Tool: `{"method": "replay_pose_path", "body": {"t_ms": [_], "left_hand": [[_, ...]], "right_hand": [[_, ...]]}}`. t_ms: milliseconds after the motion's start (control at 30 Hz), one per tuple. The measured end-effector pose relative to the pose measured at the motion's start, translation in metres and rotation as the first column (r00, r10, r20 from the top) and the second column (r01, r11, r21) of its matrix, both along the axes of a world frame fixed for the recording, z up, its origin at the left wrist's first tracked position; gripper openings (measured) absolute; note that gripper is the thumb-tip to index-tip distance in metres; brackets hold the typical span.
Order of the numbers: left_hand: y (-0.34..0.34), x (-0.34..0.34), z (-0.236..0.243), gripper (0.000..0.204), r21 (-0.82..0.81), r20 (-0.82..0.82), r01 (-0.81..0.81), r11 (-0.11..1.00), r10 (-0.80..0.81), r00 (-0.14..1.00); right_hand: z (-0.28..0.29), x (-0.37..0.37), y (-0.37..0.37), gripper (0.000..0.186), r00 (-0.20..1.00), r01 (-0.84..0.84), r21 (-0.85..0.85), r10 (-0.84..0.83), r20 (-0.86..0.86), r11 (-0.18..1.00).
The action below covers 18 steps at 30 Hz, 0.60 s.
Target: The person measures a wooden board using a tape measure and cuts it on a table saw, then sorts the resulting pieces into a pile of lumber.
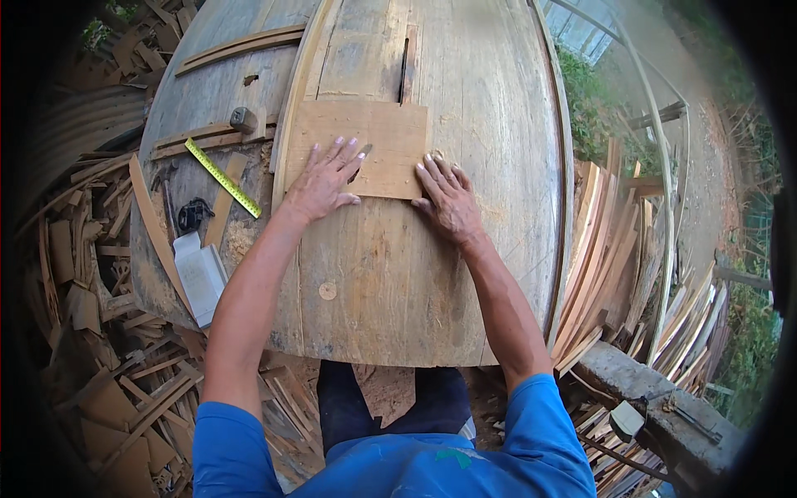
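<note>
Right now I have both bare hands on one thin wooden panel [394, 153], which lies flat on the table [382, 274] just above the middle of the frame. The left hand [322, 184] is spread over the panel's lower left part, palm down, its grip wide and closed around nothing. The right hand [449, 202] sits at the lower right corner, fingertips at the panel's right edge and thumb near its lower edge; that grip is loose and partly spread, and I cannot tell how hard either hand presses.

Along the panel's left side I see a long wooden strip [309, 58], running to the top of the frame. A dark slit [406, 70] in the table meets the panel's upper edge. Left of my left arm lie a yellow measuring strip [222, 177], a black object [193, 214] and a white box [200, 274]. Stacked boards [594, 241] lean beyond the table at the right of the frame.
</note>
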<state>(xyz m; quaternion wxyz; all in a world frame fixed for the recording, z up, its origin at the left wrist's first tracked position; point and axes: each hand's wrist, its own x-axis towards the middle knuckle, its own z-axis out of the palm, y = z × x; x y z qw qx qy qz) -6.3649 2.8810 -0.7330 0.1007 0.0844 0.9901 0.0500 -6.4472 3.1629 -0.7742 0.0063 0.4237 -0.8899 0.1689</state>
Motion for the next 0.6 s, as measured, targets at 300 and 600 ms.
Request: {"method": "replay_pose_path", "body": {"t_ms": [300, 600], "left_hand": [[-0.014, -0.024, -0.005, 0.090, 0.080, 0.033, -0.018, 0.997, 0.016, 0.999], [-0.024, -0.040, -0.011, 0.090, 0.089, 0.017, -0.007, 0.996, 0.006, 1.000]], "right_hand": [[-0.003, -0.025, -0.009, 0.064, 1.000, -0.011, -0.017, 0.011, -0.021, 1.000], [-0.006, -0.042, -0.015, 0.063, 1.000, -0.015, -0.025, 0.015, 0.008, 1.000]]}}
